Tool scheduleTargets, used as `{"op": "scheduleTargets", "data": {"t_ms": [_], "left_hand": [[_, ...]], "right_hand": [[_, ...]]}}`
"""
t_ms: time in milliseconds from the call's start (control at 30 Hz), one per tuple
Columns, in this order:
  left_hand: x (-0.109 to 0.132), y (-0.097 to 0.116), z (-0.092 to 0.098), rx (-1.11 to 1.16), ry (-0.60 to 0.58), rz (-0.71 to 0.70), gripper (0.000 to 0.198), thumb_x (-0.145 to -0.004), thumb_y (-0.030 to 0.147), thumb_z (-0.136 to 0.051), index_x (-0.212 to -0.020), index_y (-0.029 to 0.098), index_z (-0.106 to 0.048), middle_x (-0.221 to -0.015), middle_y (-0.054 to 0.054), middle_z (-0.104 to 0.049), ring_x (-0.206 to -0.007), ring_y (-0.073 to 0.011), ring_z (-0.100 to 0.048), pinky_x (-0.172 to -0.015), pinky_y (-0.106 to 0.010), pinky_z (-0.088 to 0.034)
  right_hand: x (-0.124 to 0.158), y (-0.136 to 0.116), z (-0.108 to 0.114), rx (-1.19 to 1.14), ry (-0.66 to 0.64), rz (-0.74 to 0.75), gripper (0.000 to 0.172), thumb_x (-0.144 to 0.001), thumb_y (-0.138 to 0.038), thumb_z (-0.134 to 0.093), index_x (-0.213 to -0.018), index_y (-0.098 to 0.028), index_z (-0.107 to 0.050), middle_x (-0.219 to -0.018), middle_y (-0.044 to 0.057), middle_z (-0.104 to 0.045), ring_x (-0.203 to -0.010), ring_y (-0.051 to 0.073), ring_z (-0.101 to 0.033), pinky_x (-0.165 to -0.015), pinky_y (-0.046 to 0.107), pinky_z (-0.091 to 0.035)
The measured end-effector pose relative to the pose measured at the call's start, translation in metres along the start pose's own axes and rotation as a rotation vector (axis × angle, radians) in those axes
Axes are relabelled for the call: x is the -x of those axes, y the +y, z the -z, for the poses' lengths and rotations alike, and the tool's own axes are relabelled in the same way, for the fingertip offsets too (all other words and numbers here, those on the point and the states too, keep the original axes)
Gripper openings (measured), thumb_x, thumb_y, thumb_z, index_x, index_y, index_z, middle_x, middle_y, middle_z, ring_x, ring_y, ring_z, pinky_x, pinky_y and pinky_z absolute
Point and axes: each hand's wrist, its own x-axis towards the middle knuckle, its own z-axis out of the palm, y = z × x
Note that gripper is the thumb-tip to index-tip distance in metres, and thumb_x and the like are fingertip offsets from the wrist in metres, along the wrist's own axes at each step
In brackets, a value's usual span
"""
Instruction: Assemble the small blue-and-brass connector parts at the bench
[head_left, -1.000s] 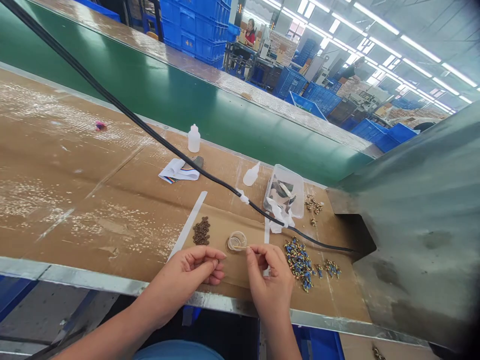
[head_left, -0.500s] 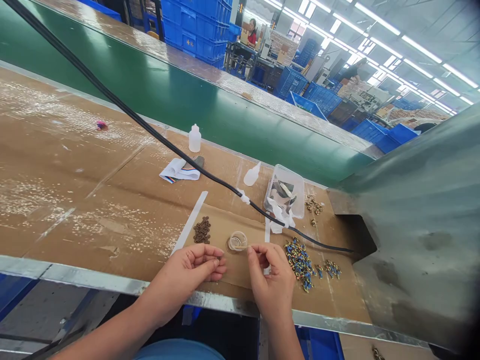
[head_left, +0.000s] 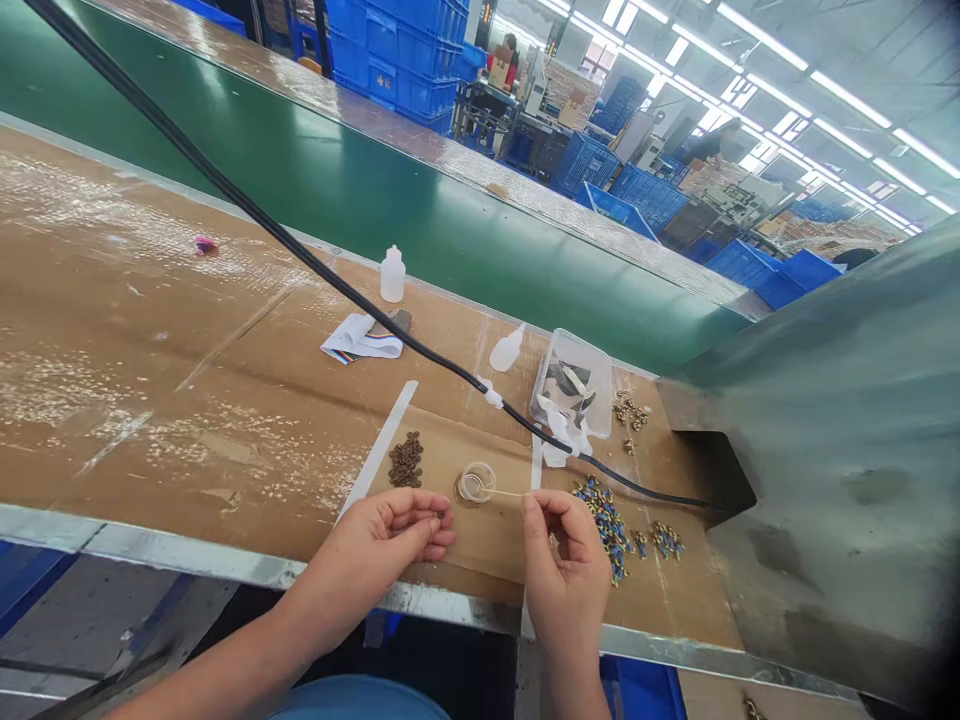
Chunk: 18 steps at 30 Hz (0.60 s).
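Note:
My left hand (head_left: 401,530) is closed in a pinch on a small dark round piece (head_left: 441,514), too small to make out well. It looks like the brown discs heaped in a pile (head_left: 406,460) just beyond that hand. Between thumb and fingers, my right hand (head_left: 566,550) grips a thin pale stick (head_left: 504,492). The stick points left, its far end at a small clear round cup (head_left: 477,482). To the right of my right hand lies a heap of small blue and gold pieces (head_left: 604,520), partly hidden by the hand.
A black cable (head_left: 337,290) crosses over the bench. Behind are a white bottle (head_left: 391,275), a lying squeeze bottle (head_left: 508,350), folded cloth (head_left: 364,338) and a clear plastic box (head_left: 581,375). A metal panel (head_left: 840,480) stands right; a green conveyor (head_left: 300,165) runs beyond.
My right hand has moved right, away from the cup, and more of the stick shows. My left hand stays nearly in place, with the dark piece now visible at its fingertips.

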Motion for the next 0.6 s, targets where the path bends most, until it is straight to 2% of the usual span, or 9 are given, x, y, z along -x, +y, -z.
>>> {"op": "scheduleTargets", "data": {"t_ms": [300, 600], "left_hand": [[0.001, 0.000, 0.000, 0.003, 0.008, 0.007, 0.019, -0.077, 0.017, -0.064, -0.095, 0.012, -0.064, -0.088, -0.008, -0.074, -0.079, -0.0187, -0.070, -0.081, -0.034, -0.055], [0.003, 0.004, -0.002, -0.040, -0.003, 0.007, 0.020, -0.078, 0.017, -0.062, -0.097, 0.011, -0.063, -0.089, -0.009, -0.075, -0.082, -0.0192, -0.071, -0.081, -0.031, -0.054]], "right_hand": [[0.003, -0.004, 0.002, -0.016, -0.005, 0.031, 0.005, -0.085, -0.023, -0.058, -0.083, -0.020, -0.061, -0.080, 0.000, -0.059, -0.072, 0.012, -0.054, -0.064, 0.023, -0.042], [0.011, -0.022, -0.004, 0.003, -0.149, 0.144, 0.010, -0.086, -0.016, -0.055, -0.077, -0.020, -0.058, -0.071, -0.002, -0.057, -0.067, 0.011, -0.050, -0.061, 0.021, -0.040]]}}
